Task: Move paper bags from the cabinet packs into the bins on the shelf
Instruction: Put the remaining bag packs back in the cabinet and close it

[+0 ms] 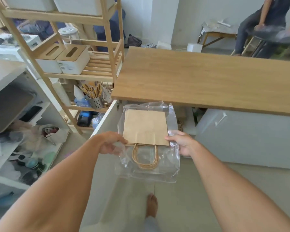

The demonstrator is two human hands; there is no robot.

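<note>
Paper bag pack (145, 127) between both hands' grips.

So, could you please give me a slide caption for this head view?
Both hands, left and right, hold a clear plastic pack of brown paper bags beneath the wooden countertop.

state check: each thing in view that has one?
Plastic pack: out of the cabinet, held at both sides.
Paper bags: flat, inside the pack, handles toward the person.
Left hand: gripping the pack.
Right hand: gripping the pack.
Cabinet door: open.
</note>
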